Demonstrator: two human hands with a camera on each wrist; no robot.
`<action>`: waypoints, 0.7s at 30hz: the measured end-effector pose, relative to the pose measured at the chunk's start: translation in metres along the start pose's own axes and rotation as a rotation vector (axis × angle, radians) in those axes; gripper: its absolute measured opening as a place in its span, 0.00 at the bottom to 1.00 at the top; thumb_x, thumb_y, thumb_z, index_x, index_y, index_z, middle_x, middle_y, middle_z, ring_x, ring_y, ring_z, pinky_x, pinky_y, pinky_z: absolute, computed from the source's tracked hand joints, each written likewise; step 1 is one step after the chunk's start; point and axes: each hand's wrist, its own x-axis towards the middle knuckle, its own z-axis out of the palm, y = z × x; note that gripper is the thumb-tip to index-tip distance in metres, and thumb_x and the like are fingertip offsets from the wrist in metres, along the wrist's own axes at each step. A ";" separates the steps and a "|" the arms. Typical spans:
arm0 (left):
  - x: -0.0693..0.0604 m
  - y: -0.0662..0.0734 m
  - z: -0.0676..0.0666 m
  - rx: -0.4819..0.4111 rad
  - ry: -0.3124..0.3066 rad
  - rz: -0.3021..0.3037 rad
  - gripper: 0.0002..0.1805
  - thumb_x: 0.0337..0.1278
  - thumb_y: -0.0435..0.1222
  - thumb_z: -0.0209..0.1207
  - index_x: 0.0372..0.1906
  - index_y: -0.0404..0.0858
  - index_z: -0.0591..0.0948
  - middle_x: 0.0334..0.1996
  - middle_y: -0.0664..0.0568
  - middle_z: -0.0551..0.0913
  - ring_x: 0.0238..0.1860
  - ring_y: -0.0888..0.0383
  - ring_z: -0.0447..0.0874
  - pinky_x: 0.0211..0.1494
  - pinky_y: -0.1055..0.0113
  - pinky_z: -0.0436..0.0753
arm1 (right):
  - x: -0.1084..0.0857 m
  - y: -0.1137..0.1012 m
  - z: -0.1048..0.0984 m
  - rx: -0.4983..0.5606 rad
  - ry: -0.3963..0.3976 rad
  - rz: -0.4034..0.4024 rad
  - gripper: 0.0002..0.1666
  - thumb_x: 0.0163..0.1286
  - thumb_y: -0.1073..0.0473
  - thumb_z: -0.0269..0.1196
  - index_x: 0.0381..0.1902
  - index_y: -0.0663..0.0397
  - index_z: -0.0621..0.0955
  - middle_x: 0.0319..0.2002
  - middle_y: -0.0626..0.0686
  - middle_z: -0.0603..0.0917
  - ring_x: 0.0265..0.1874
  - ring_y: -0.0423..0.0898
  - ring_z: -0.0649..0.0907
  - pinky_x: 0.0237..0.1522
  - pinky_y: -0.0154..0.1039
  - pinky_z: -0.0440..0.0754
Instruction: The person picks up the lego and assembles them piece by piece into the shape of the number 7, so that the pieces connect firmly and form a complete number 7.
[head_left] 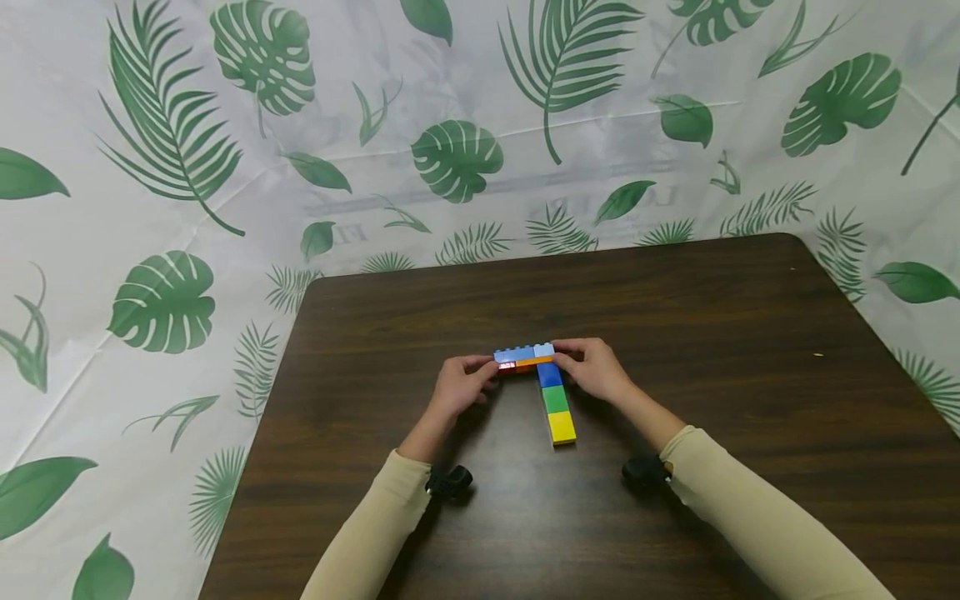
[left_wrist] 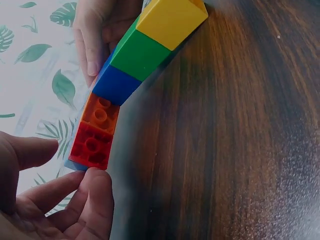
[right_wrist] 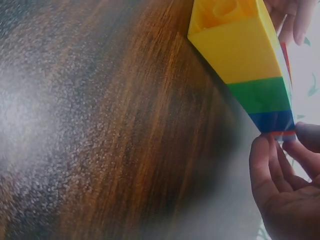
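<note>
A T-shaped build of toy building bricks lies at mid-table, between the two hands. Its crossbar joins light blue bricks (head_left: pixel 513 355), an orange brick (left_wrist: pixel 100 115) and a red brick (left_wrist: pixel 91 146). Its stem runs through a blue brick (head_left: pixel 551 374), a green brick (head_left: pixel 555 399) and a yellow brick (head_left: pixel 562 427). At the red end, my left hand (head_left: pixel 459 385) touches the bricks with its fingertips; its thumb stands apart in the left wrist view. My right hand (head_left: pixel 597 369) pinches the crossbar's right end between thumb and fingers. I cannot tell whether the build touches the table.
The dark wood-grain table (head_left: pixel 360 333) extends around the hands. Behind and beside it hangs a white sheet (head_left: pixel 247 217) with green leaf prints. Each wrist carries a black camera (head_left: pixel 450 483). A small pale speck (head_left: pixel 818 355) lies on the table's right side.
</note>
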 end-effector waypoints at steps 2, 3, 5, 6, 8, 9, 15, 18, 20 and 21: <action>0.000 0.000 0.000 0.002 -0.010 -0.005 0.18 0.65 0.43 0.62 0.53 0.37 0.84 0.45 0.46 0.85 0.37 0.50 0.84 0.32 0.61 0.85 | 0.000 0.000 0.000 -0.002 0.000 0.001 0.22 0.73 0.58 0.60 0.62 0.60 0.78 0.53 0.62 0.82 0.32 0.49 0.80 0.29 0.37 0.81; 0.000 -0.001 -0.001 0.003 -0.014 -0.007 0.18 0.65 0.43 0.62 0.53 0.37 0.84 0.45 0.46 0.85 0.36 0.51 0.84 0.32 0.61 0.85 | 0.000 0.001 0.000 -0.003 -0.002 0.005 0.22 0.73 0.58 0.60 0.62 0.59 0.78 0.53 0.61 0.82 0.32 0.49 0.80 0.29 0.37 0.81; 0.000 -0.002 -0.001 0.003 -0.021 -0.008 0.19 0.67 0.44 0.60 0.54 0.36 0.84 0.44 0.46 0.86 0.35 0.52 0.84 0.31 0.62 0.84 | 0.000 0.001 0.000 -0.006 -0.016 0.008 0.22 0.74 0.58 0.60 0.63 0.59 0.78 0.54 0.62 0.82 0.30 0.48 0.80 0.28 0.37 0.81; 0.001 -0.002 -0.001 0.004 -0.022 -0.007 0.19 0.67 0.44 0.60 0.54 0.36 0.83 0.44 0.46 0.86 0.34 0.53 0.84 0.30 0.63 0.84 | 0.001 0.001 0.000 -0.006 -0.022 0.008 0.23 0.74 0.58 0.60 0.63 0.59 0.77 0.54 0.62 0.81 0.30 0.48 0.80 0.28 0.37 0.81; 0.001 -0.003 -0.002 0.003 -0.020 -0.008 0.19 0.67 0.44 0.59 0.54 0.35 0.83 0.42 0.46 0.86 0.33 0.54 0.83 0.28 0.64 0.83 | 0.000 0.000 0.000 0.000 -0.035 0.014 0.23 0.74 0.57 0.59 0.64 0.59 0.77 0.54 0.62 0.81 0.28 0.47 0.80 0.28 0.37 0.81; 0.001 -0.003 -0.002 0.003 -0.019 -0.010 0.19 0.68 0.44 0.59 0.54 0.35 0.83 0.42 0.47 0.86 0.32 0.54 0.83 0.27 0.65 0.82 | 0.000 -0.001 0.000 0.005 -0.042 0.013 0.23 0.74 0.57 0.59 0.64 0.59 0.77 0.55 0.62 0.81 0.27 0.47 0.80 0.28 0.38 0.81; 0.001 -0.005 -0.002 0.018 -0.018 -0.030 0.20 0.67 0.45 0.59 0.55 0.36 0.83 0.41 0.47 0.86 0.29 0.53 0.80 0.25 0.67 0.79 | -0.001 -0.003 -0.001 0.013 -0.067 0.002 0.23 0.75 0.58 0.58 0.64 0.60 0.76 0.55 0.62 0.81 0.26 0.47 0.81 0.28 0.39 0.81; 0.001 -0.005 -0.002 0.029 -0.023 -0.029 0.20 0.67 0.46 0.59 0.56 0.37 0.83 0.40 0.47 0.86 0.27 0.54 0.79 0.25 0.68 0.79 | -0.002 -0.004 -0.001 0.004 -0.072 0.005 0.23 0.74 0.58 0.59 0.64 0.60 0.76 0.56 0.62 0.80 0.28 0.47 0.81 0.29 0.38 0.82; 0.002 -0.005 -0.002 0.033 -0.024 -0.030 0.20 0.67 0.46 0.59 0.55 0.37 0.83 0.40 0.47 0.86 0.26 0.54 0.78 0.24 0.68 0.78 | -0.002 -0.003 -0.001 -0.002 -0.073 0.007 0.23 0.74 0.58 0.59 0.65 0.60 0.76 0.56 0.62 0.80 0.29 0.48 0.80 0.30 0.38 0.82; 0.002 -0.005 -0.002 0.036 -0.024 -0.031 0.20 0.67 0.46 0.59 0.55 0.38 0.83 0.40 0.48 0.86 0.26 0.55 0.78 0.24 0.68 0.78 | -0.002 -0.003 -0.001 -0.004 -0.074 0.008 0.23 0.74 0.58 0.59 0.65 0.59 0.76 0.56 0.62 0.80 0.30 0.48 0.80 0.30 0.37 0.83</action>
